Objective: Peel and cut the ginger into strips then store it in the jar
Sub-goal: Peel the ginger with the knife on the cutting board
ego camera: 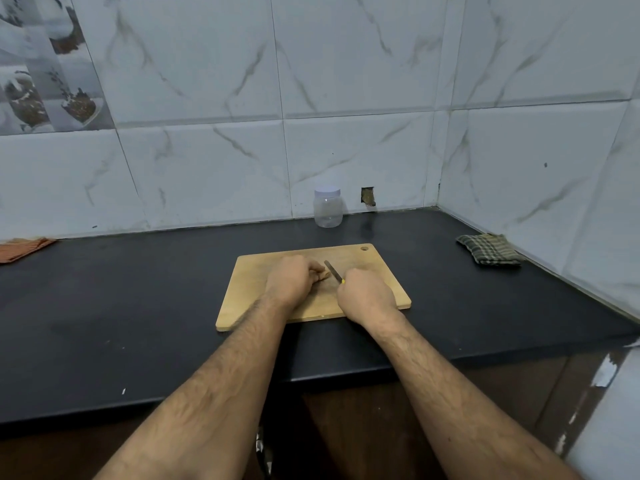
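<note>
A wooden cutting board [388,271] lies on the black counter. My left hand [291,280] rests on the board with fingers curled around a small brown piece of ginger [323,274], mostly hidden under the fingers. My right hand [365,296] grips a small knife [333,270] by its yellow handle; the blade points away and to the left, just right of the ginger. A clear plastic jar [328,207] with a white lid stands upright against the back wall, lid on.
A folded checked cloth [488,249] lies at the right near the corner wall. An orange cloth [24,247] sits at the far left. The black counter [138,306] ends in a front edge near me. A small hole [368,196] shows in the wall tile.
</note>
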Tool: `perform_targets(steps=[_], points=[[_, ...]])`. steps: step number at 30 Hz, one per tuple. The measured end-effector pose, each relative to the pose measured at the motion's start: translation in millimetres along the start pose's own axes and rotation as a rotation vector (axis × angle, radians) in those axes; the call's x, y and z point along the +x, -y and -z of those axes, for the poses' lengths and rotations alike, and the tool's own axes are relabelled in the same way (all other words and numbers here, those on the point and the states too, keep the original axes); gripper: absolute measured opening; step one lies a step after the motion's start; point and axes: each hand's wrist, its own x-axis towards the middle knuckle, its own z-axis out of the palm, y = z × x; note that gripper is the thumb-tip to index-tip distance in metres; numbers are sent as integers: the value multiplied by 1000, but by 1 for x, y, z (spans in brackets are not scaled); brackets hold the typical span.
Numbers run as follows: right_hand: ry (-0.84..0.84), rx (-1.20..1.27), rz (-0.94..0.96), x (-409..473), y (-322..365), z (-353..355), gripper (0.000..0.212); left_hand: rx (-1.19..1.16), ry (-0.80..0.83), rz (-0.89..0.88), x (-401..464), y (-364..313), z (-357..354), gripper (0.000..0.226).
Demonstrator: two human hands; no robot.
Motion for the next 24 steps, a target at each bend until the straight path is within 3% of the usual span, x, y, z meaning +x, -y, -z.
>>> perform_targets(steps=[24], points=[[111, -9, 14, 11, 10, 11, 20, -123, -21, -14, 3, 4, -6, 23]])
